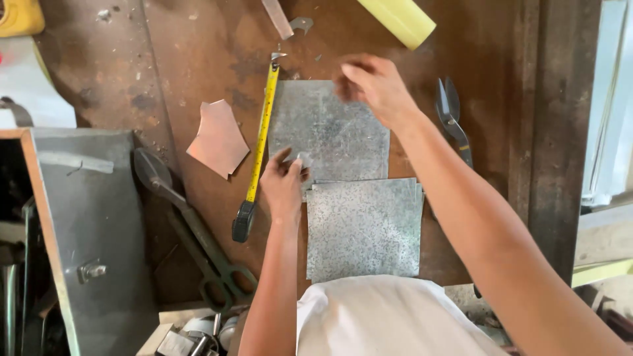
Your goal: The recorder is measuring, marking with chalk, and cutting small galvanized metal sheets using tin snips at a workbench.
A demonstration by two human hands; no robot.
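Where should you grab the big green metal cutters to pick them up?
Probably by the green loop handles of the big snips, coming from the near, lower side. The handles point toward the person while the blades lie at the far end, so fingers stay off the cutting edges. The left hand is nearest them.

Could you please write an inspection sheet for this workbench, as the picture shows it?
Surface: rusty brown bench top, scuffed.
Job's things: far metal sheet lies flat; a stack of metal sheets overlaps its near edge; tape measure is extended along its left side.
Clutter: large green snips, small snips, copper-coloured offcut, yellow roll.
Grippers: left hand pinches a small object at the far sheet's edge; right hand is raised, blurred.
Cables: nothing seen.
Surroundings: grey metal box at left.
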